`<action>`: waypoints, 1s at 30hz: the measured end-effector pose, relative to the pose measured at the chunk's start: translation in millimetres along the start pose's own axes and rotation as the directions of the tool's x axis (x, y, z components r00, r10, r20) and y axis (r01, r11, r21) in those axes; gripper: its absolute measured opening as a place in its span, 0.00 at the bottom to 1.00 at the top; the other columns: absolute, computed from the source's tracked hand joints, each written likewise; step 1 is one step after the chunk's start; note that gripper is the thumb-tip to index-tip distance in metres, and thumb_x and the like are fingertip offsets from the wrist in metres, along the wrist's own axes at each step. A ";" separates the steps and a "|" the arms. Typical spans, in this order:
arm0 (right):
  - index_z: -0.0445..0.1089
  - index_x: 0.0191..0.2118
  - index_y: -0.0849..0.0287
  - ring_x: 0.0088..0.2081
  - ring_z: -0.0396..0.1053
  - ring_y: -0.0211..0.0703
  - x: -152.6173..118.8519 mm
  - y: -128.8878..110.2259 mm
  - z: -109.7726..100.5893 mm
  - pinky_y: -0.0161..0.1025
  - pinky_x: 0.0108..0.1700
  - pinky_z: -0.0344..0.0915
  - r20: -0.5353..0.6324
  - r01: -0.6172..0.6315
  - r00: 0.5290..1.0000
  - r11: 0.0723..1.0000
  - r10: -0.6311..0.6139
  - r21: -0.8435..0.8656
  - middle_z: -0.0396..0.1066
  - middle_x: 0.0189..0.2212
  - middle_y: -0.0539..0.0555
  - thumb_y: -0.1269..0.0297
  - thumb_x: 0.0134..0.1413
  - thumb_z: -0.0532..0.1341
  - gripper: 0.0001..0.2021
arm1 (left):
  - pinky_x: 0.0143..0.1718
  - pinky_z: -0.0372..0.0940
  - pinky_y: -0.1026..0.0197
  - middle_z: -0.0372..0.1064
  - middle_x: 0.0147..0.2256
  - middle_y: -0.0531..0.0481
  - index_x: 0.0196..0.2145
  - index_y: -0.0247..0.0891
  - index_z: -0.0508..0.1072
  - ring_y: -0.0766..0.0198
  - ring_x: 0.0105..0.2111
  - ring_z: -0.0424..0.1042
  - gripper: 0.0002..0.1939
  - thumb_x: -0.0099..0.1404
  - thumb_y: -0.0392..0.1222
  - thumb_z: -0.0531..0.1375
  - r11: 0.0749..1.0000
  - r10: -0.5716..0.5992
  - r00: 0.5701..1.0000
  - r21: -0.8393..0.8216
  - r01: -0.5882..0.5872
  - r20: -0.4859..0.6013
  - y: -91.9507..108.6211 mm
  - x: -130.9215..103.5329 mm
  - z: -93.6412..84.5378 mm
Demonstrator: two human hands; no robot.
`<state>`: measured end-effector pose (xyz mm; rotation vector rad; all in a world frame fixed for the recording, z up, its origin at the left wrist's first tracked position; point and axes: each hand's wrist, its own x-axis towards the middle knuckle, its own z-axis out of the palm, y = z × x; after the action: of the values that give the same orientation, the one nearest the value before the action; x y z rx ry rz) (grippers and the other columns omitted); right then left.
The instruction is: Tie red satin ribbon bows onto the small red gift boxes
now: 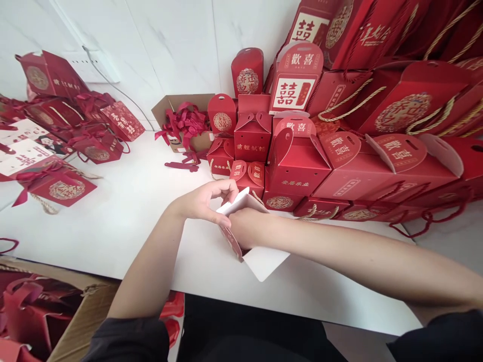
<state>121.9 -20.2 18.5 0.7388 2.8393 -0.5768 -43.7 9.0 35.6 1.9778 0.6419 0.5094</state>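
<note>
While open, 1 box (266,262) with 1 of the hands (244,226) inside.

wall (181,45): white, glossy-looking, with faint grey veining; thin straight seams divide it into panels; spans the upper left and upper centre of the frame.
socket strip (83,65): white, several outlets, against the wall, upper left.
cable (113,85): thin, grey, one; runs from the strip down toward the table.
table (139,201): white, plain, smooth top; spans the middle of the frame, front edge slanting down toward the lower right.
grey patch (335,342): below the table edge, bottom right; whether floor, cannot be told.
light: soft, pale, fairly even.
</note>
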 end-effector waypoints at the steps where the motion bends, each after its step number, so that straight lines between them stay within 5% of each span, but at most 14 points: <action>1: 0.72 0.24 0.63 0.29 0.74 0.51 -7.8 -2.0 -5.2 0.40 0.31 0.69 0.006 -0.026 1.000 0.999 0.027 -0.027 0.73 0.23 0.55 0.79 0.39 0.70 0.07 | 0.35 0.56 0.63 0.59 0.33 0.53 0.33 0.38 0.63 0.65 0.33 0.59 0.23 0.48 0.46 0.73 1.000 -0.010 1.000 0.001 0.010 -0.005 0.4 -0.5 -0.3; 3: 0.73 0.31 0.65 0.31 0.75 0.49 -30.7 -6.2 -19.7 0.38 0.33 0.68 -0.010 -0.077 0.997 0.995 0.076 -0.067 0.74 0.27 0.56 0.81 0.47 0.63 0.06 | 0.35 0.56 0.63 0.58 0.34 0.53 0.34 0.38 0.63 0.65 0.33 0.59 0.23 0.49 0.46 0.72 0.999 -0.034 0.999 0.007 0.034 -0.018 0.9 -1.7 -1.4; 6: 0.69 0.44 0.63 0.28 0.72 0.41 -74.1 -5.8 -42.1 0.34 0.28 0.65 -0.248 -0.073 0.965 0.995 0.089 0.072 0.74 0.31 0.54 0.77 0.53 0.60 0.12 | 0.35 0.55 0.62 0.58 0.34 0.53 0.34 0.38 0.63 0.65 0.34 0.59 0.24 0.49 0.48 0.72 0.999 -0.035 0.999 -0.003 0.035 -0.037 -0.8 -2.2 -3.7; 9: 0.64 0.47 0.58 0.28 0.70 0.35 -107.6 6.4 -50.1 0.29 0.30 0.66 -0.391 0.262 0.914 0.890 -0.106 0.374 0.73 0.31 0.48 0.78 0.50 0.61 0.18 | 0.34 0.54 0.62 0.57 0.34 0.53 0.33 0.38 0.62 0.65 0.33 0.58 0.24 0.49 0.50 0.71 1.000 -0.003 0.999 -0.025 0.002 -0.045 -5.4 -1.0 -4.9; 14: 0.63 0.47 0.57 0.36 0.75 0.36 -117.9 27.0 -34.1 0.29 0.36 0.70 -0.646 0.590 0.747 0.600 -0.154 0.540 0.75 0.36 0.51 0.83 0.49 0.62 0.21 | 0.34 0.55 0.62 0.57 0.34 0.52 0.34 0.38 0.64 0.64 0.33 0.58 0.24 0.49 0.50 0.72 1.000 -0.001 0.999 -0.011 0.001 -0.044 -10.4 -0.6 -3.4; 20: 0.64 0.47 0.58 0.34 0.75 0.37 -110.5 34.5 -26.4 0.31 0.35 0.71 -0.700 0.690 0.701 0.379 -0.137 0.617 0.75 0.34 0.53 0.78 0.54 0.66 0.17 | 0.36 0.57 0.62 0.59 0.35 0.51 0.34 0.38 0.64 0.62 0.36 0.61 0.24 0.49 0.50 0.72 1.000 -0.012 0.999 -0.016 0.012 -0.032 -9.2 -2.1 -3.6; 30: 0.67 0.49 0.58 0.39 0.76 0.40 -106.3 43.9 -23.2 0.36 0.40 0.73 -0.701 0.698 0.701 0.330 -0.132 0.635 0.76 0.39 0.56 0.73 0.57 0.66 0.15 | 0.36 0.57 0.62 0.60 0.33 0.52 0.32 0.38 0.63 0.65 0.33 0.60 0.25 0.46 0.47 0.74 1.000 -0.017 1.000 -0.021 0.017 -0.018 2.1 -1.4 -0.7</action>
<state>234.7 -22.1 50.6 0.1061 3.0397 -2.4815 -44.6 7.7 37.6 1.9491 0.6614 0.5219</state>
